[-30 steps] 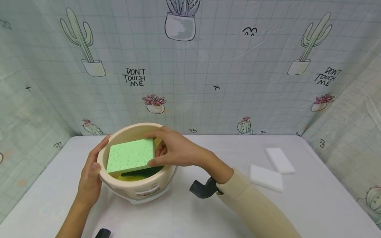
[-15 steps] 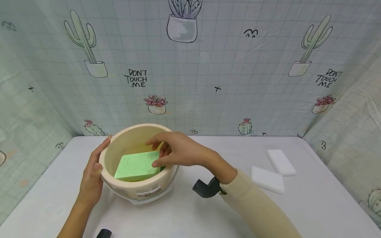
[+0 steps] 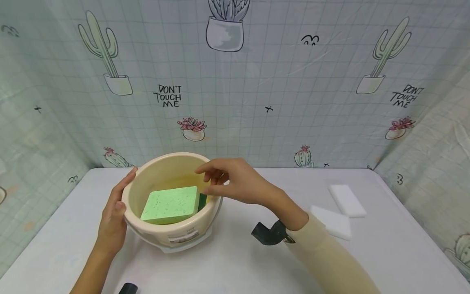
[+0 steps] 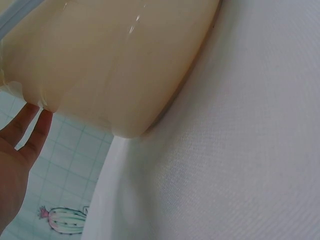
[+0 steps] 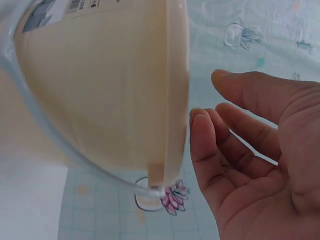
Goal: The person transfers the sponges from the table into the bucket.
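Note:
A cream plastic bucket (image 3: 165, 229) with a thin pale handle (image 5: 45, 125) stands at the left of the table. Inside it lies a light green sponge (image 3: 170, 205), tilted, with something dark green (image 3: 202, 201) and yellow partly hidden beneath. My left hand (image 3: 113, 218) rests against the bucket's left side; in the left wrist view two straight fingers (image 4: 37, 135) touch the outer wall. Over the right rim hovers my right hand (image 3: 238, 181), holding nothing. Its fingers are loosely bent and the thumb stands apart from them, as the right wrist view shows.
Two white rectangular blocks (image 3: 346, 200) lie close together at the right of the white table (image 3: 227, 261). Behind the table hangs a sheet (image 3: 235, 81) printed with cacti. A black wrist piece (image 3: 269, 233) sits at the right cuff.
The green sponge has gone down into the bucket and my right hand has let go of it. That hand has moved right, toward the rim. The left hand stays at the bucket.

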Demonstrator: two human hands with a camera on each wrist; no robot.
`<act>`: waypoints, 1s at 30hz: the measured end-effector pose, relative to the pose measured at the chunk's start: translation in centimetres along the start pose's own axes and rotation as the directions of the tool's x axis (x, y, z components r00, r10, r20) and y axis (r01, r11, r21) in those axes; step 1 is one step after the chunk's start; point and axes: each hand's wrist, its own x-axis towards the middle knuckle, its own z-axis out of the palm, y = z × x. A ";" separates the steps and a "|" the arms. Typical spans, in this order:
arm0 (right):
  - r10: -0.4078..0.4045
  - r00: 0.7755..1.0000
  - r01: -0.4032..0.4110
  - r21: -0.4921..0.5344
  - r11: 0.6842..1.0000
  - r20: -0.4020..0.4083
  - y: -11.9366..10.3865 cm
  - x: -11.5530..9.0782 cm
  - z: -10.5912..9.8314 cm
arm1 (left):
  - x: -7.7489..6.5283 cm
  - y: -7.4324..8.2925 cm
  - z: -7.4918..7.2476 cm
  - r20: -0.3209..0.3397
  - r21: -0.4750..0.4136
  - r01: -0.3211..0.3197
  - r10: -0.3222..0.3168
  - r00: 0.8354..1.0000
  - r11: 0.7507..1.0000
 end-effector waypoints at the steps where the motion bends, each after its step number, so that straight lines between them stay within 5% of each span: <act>1: -0.008 1.000 0.008 0.001 1.000 -0.012 0.1 -0.3 -0.2 | 0.0 0.0 0.0 0.000 0.000 0.002 -0.002 1.000 1.000; 17: 0.048 0.989 -0.053 -0.030 0.998 -0.142 2.5 -5.8 -2.9 | 0.2 0.0 -0.1 0.002 0.008 -0.006 0.006 1.000 1.000; 30: 0.196 0.957 -0.211 -0.046 0.976 -0.216 6.5 -12.1 -4.8 | 0.1 0.1 0.1 0.004 0.006 -0.006 0.006 1.000 1.000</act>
